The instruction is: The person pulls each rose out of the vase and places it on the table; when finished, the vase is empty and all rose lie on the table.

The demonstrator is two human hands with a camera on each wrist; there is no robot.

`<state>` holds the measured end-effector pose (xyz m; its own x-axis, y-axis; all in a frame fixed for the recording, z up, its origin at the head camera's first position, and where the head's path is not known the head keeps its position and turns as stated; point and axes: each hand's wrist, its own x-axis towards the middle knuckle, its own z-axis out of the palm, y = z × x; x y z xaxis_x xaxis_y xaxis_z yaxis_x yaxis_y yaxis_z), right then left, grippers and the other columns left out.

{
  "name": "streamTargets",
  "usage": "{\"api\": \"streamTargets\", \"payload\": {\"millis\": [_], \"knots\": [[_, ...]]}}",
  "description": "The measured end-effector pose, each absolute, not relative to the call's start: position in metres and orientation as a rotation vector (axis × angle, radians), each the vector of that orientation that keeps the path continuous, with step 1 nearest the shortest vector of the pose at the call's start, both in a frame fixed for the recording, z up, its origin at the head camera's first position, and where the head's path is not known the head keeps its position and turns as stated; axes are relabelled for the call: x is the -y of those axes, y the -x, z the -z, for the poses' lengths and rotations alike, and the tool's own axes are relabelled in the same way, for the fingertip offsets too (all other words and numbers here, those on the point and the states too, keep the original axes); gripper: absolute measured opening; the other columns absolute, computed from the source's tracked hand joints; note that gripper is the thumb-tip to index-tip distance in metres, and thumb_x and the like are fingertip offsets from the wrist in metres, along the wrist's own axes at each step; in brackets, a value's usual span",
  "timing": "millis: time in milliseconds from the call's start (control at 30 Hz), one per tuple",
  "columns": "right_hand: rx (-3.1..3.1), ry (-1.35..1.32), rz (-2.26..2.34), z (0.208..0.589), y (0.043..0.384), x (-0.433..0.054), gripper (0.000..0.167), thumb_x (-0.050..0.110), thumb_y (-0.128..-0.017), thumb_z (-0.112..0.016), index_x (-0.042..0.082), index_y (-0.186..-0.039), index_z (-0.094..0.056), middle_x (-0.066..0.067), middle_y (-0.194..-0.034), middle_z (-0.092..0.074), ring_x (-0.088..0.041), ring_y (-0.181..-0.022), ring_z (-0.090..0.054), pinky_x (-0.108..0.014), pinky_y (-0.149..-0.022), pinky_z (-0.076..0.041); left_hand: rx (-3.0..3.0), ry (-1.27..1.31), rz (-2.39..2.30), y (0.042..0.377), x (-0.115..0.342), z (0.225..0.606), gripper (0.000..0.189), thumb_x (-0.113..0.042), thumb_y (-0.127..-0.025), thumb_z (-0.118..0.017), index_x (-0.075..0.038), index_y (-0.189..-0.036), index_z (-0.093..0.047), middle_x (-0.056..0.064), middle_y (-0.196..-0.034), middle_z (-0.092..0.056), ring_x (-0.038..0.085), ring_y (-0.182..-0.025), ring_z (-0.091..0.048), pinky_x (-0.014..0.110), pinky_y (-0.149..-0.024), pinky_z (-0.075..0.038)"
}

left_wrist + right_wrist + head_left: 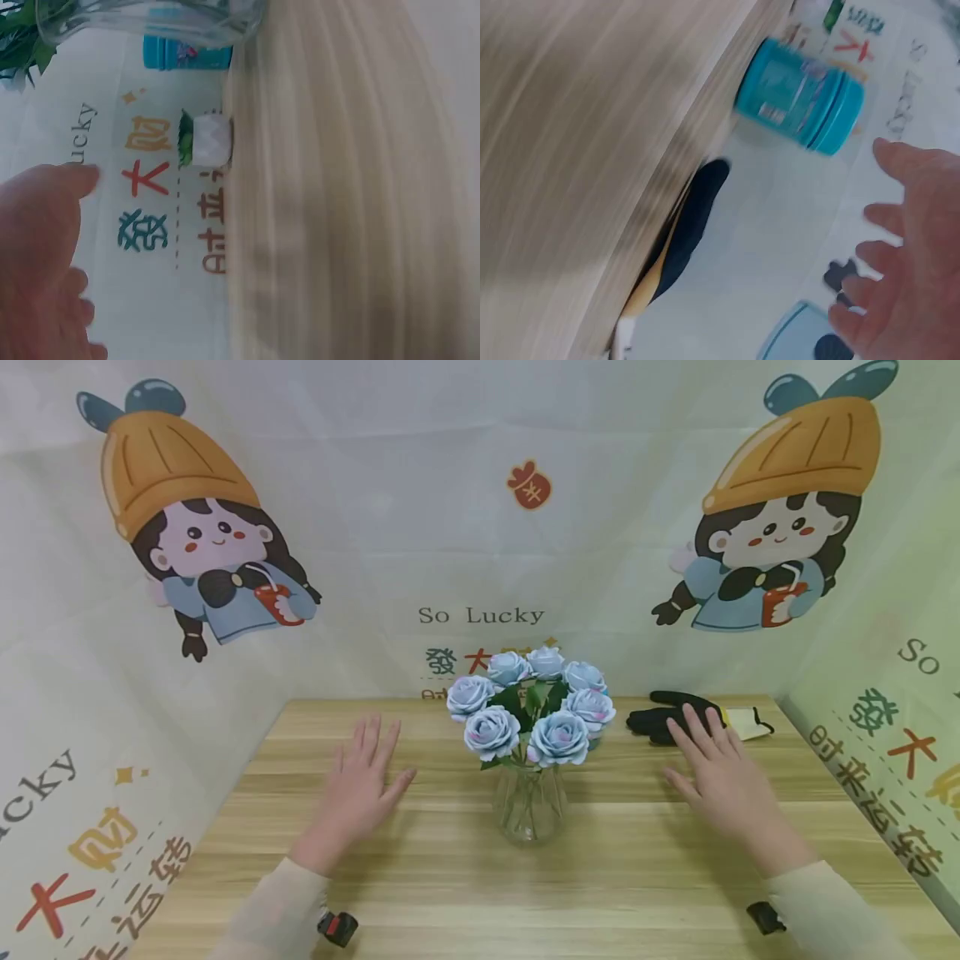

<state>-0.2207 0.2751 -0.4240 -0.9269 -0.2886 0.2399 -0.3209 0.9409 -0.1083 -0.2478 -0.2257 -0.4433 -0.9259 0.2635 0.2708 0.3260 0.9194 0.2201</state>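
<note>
Several pale blue roses (558, 737) with green leaves stand upright in a clear glass vase (531, 814) in the middle of the wooden table. To the vase's left is my left hand (358, 789), fingers spread and holding nothing. On the other side, my right hand (723, 781) is likewise spread, with nothing in its grasp. Its fingertips overlap a black glove (656, 725) with a white cuff in the head view. The right wrist view shows that hand apart from the glove (694, 217), raised off the tabletop.
Behind the flowers, a teal lidded jar (799, 96) stands near the table's back edge. A small white pot (212, 140) with greenery is also at the back. Printed cloth (360, 485) with cartoon figures and lettering encloses the table (450, 893) at the back and sides.
</note>
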Motion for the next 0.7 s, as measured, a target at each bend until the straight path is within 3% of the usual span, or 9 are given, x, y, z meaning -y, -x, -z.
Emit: {"api": "streamTargets", "payload": {"millis": [67, 133, 167, 233, 333, 467, 567, 700], "knots": [[2.779, -0.523, -0.224, 0.421, 0.217, -0.263, 0.071, 0.035, -0.104, -0.062, 0.007, -0.161, -0.032, -0.022, -0.171, -0.02, -0.047, -0.156, -0.02, -0.06, -0.121, -0.037, 2.801, 0.529, 0.47, 0.248, 0.217, 0.448, 0.082, -0.039, -0.103, -0.061, -0.013, -0.166, -0.016, 0.02, -0.173, -0.008, 0.043, -0.159, -0.01, 0.071, -0.126, -0.014], [2.662, -0.587, -0.251, 0.419, 0.214, -0.252, 0.067, 0.03, -0.099, -0.07, 0.009, -0.157, -0.044, -0.02, -0.166, -0.034, -0.042, -0.141, -0.05, -0.049, -0.096, -0.06, 2.759, 0.608, 0.573, 0.247, 0.208, 0.451, 0.085, -0.027, -0.099, -0.07, -0.012, -0.166, -0.019, 0.021, -0.171, -0.015, 0.044, -0.156, -0.022, 0.067, -0.125, -0.024], [2.595, -0.62, -0.269, 0.419, 0.212, -0.246, 0.064, 0.027, -0.096, -0.073, 0.009, -0.153, -0.05, -0.019, -0.163, -0.041, -0.036, -0.125, -0.064, -0.041, -0.078, -0.063, 2.734, 0.64, 0.64, 0.247, 0.203, 0.453, 0.086, -0.022, -0.097, -0.073, -0.01, -0.165, -0.023, 0.022, -0.17, -0.02, 0.044, -0.154, -0.027, 0.065, -0.124, -0.028], [2.459, -0.681, -0.311, 0.421, 0.209, -0.236, 0.056, 0.027, -0.095, -0.075, 0.011, -0.146, -0.058, -0.016, -0.155, -0.052, -0.026, -0.093, -0.072, -0.029, -0.051, -0.053, 2.692, 0.68, 0.775, 0.246, 0.193, 0.456, 0.083, -0.016, -0.094, -0.076, -0.01, -0.163, -0.03, 0.021, -0.168, -0.029, 0.043, -0.15, -0.036, 0.061, -0.122, -0.034], [2.291, -0.768, -0.398, 0.423, 0.205, -0.222, 0.043, 0.038, -0.104, -0.063, 0.01, -0.136, -0.066, -0.012, -0.142, -0.064, -0.022, -0.078, -0.07, -0.026, -0.048, -0.052, 2.638, 0.713, 0.927, 0.245, 0.179, 0.46, 0.076, -0.013, -0.093, -0.078, -0.008, -0.158, -0.04, 0.019, -0.161, -0.043, 0.041, -0.145, -0.046, 0.058, -0.12, -0.04], [2.114, -0.88, -0.48, 0.424, 0.202, -0.203, 0.047, 0.044, -0.109, -0.046, 0.009, -0.122, -0.074, -0.009, -0.123, -0.073, -0.027, -0.102, -0.075, -0.038, -0.07, -0.065, 2.598, 0.754, 1.138, 0.244, 0.161, 0.463, 0.069, -0.013, -0.091, -0.079, -0.004, -0.152, -0.048, 0.017, -0.153, -0.053, 0.038, -0.14, -0.052, 0.053, -0.116, -0.048], [2.014, -0.939, -0.58, 0.424, 0.202, -0.188, 0.041, 0.039, -0.109, -0.05, 0.008, -0.114, -0.077, -0.006, -0.115, -0.075, -0.023, -0.096, -0.076, -0.036, -0.073, -0.065, 2.572, 0.752, 1.422, 0.243, 0.15, 0.464, 0.065, -0.011, -0.091, -0.08, -0.002, -0.148, -0.05, 0.018, -0.151, -0.055, 0.038, -0.139, -0.053, 0.05, -0.114, -0.05], [1.946, -0.971, -0.828, 0.428, 0.203, -0.172, 0.027, 0.025, -0.105, -0.062, 0.001, -0.11, -0.076, -0.011, -0.111, -0.074, -0.022, -0.086, -0.075, -0.021, -0.072, -0.063, 2.496, 0.718, 1.776, 0.244, 0.136, 0.465, 0.063, -0.005, -0.089, -0.079, 0.002, -0.144, -0.05, 0.022, -0.148, -0.055, 0.041, -0.14, -0.052, 0.05, -0.116, -0.047]]}}
